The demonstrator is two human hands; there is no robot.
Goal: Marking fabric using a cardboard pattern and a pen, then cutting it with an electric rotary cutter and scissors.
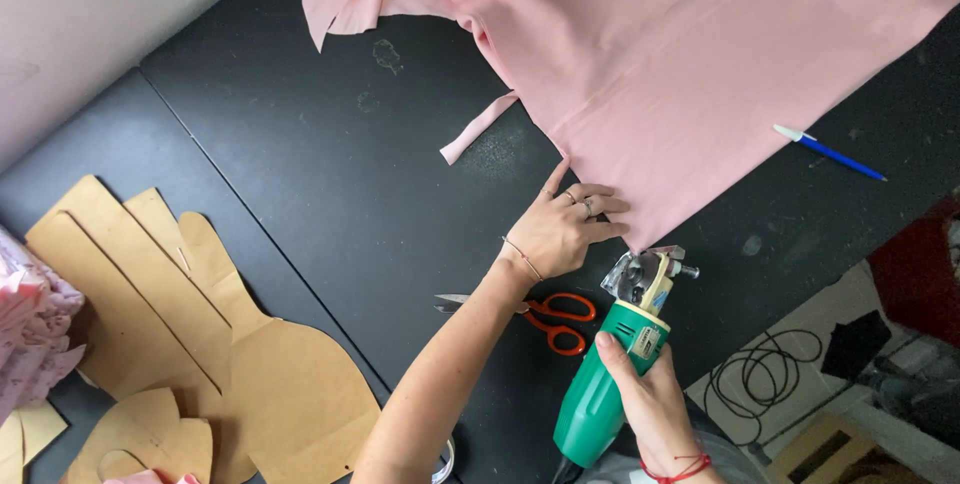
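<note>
Left hand [560, 234] presses flat on pink fabric [690, 64] at twelve o'clock of the green electric cutter [610, 384], which right hand [650, 404] grips.

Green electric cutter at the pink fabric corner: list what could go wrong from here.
1. The left hand presses the pink fabric right beside the blade end of the green electric cutter, so fingers could be nicked.
2. The orange-handled scissors lie under the left forearm and may snag it.
3. Only the right hand steadies the cutter, so it could veer.
</note>
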